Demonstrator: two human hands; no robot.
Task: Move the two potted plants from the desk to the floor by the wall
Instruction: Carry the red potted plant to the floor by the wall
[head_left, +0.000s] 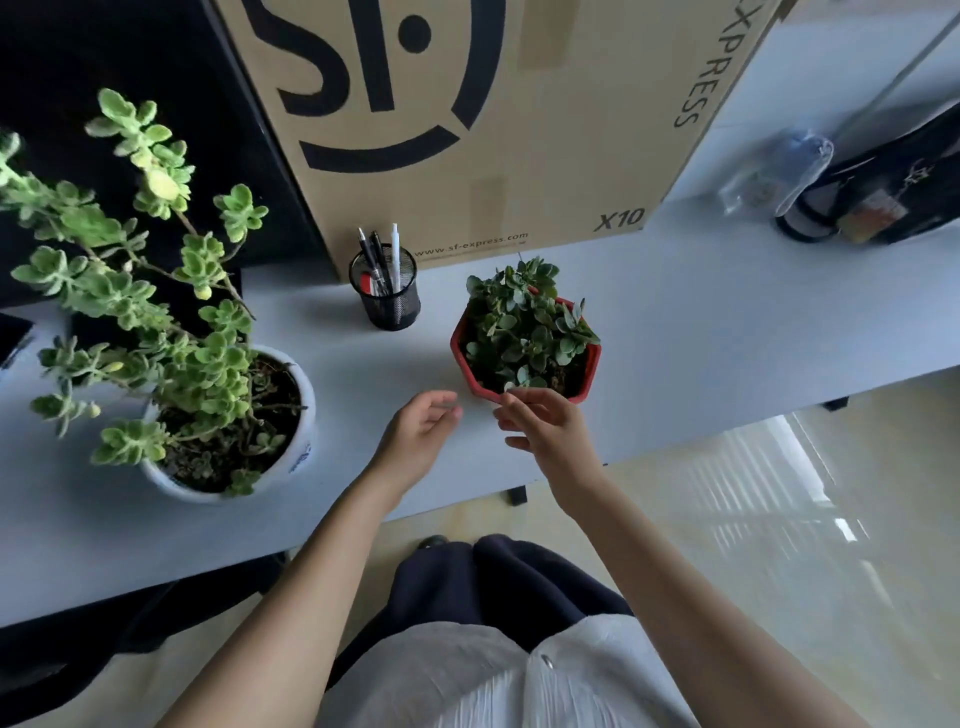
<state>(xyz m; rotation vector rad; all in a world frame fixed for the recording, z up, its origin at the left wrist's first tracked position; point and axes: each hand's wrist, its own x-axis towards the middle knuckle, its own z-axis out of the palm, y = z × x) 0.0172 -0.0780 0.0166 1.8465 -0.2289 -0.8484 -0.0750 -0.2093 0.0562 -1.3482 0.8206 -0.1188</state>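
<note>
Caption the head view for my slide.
Both hands open, reaching for the red pot on the desk; white pot waits.

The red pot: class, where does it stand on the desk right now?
In the head view the red pot stands on the desk, right of the pen holder, in front of the cardboard box, with the right hand at its near rim.

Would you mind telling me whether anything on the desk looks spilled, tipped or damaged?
Nothing stands out: the red pot, white pot and pen holder all stand upright on the desk, with no soil spilled around them.
</note>
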